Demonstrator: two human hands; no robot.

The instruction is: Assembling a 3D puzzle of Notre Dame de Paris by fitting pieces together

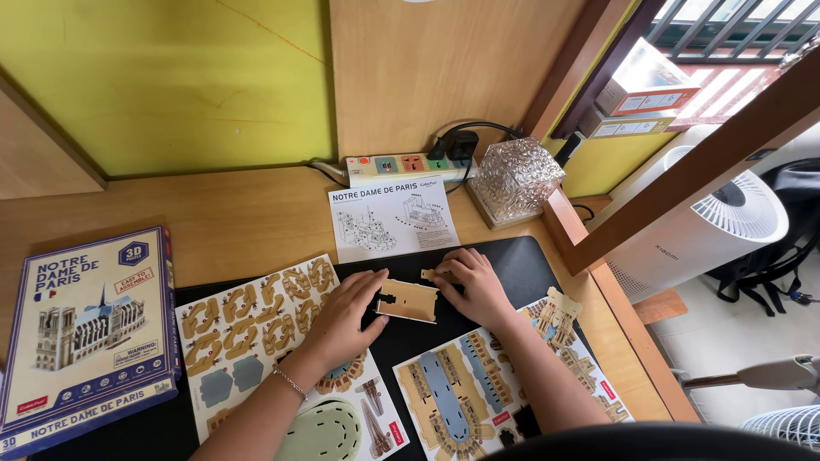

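Note:
A small tan cardboard puzzle piece (pixel 407 300) lies flat on a black desk mat (pixel 521 260). My left hand (pixel 342 320) presses its left edge with the fingertips. At the piece's upper right corner, my right hand (pixel 472 283) pinches a small tab. One punch-out sheet of tan building parts (pixel 243 320) lies under my left wrist. Another sheet (pixel 465 397) lies beneath my right forearm. A thin bracelet is on my left wrist.
A blue puzzle box (pixel 85 333) sits at the left. A white instruction sheet (pixel 389 218) lies beyond the mat, with a power strip (pixel 401 164) and a textured glass cube lamp (pixel 515 179) behind it. A white air purifier (pixel 717 226) stands past the desk's right edge.

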